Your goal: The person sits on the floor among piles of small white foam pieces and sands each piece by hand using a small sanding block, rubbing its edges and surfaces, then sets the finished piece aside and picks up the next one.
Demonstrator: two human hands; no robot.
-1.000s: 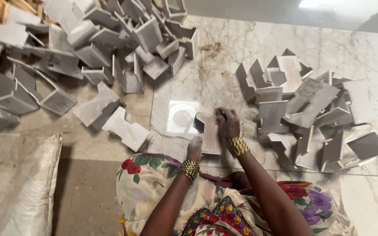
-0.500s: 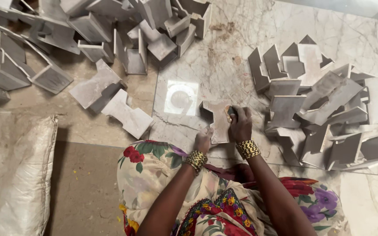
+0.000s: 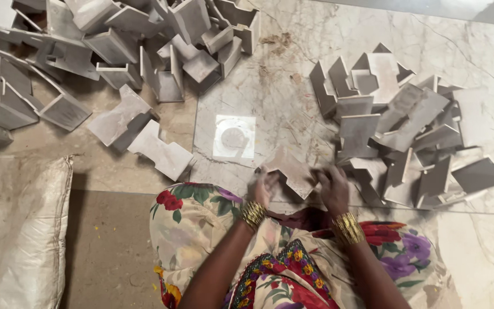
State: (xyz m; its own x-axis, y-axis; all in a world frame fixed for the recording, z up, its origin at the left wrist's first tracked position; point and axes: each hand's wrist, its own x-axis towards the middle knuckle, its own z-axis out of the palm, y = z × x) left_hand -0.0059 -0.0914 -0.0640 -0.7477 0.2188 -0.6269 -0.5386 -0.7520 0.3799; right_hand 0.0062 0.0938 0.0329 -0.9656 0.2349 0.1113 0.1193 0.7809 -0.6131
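Two heaps of pale grey cardboard pieces lie on the marble floor (image 3: 487,240), and the person sits between them, seen from above. At the far left a white sack (image 3: 18,229) rests on the floor beside the person's knee. Above it spreads the left heap of folded pieces (image 3: 115,40), many standing on edge, with two flat notched cut-outs (image 3: 138,131) lying apart from it at its lower edge, nearer the person. In the middle of the floor, just beyond the hands, lies a white square sheet (image 3: 234,137) with a round mark on it.

The left hand (image 3: 262,187) is closed on the lower left edge of a flat notched cardboard piece (image 3: 290,169), which is held tilted just above the floor, in front of the flowered cloth over the person's lap. The right hand (image 3: 334,189) comes to the piece's right edge; it is blurred, so it cannot be told whether its fingers grip the piece or only touch it. Each wrist bears a gold bangle (image 3: 253,214).

To the right, just beside the right hand, lies the second heap (image 3: 395,131) of grey pieces, loosely overlapping and mostly flat or leaning.
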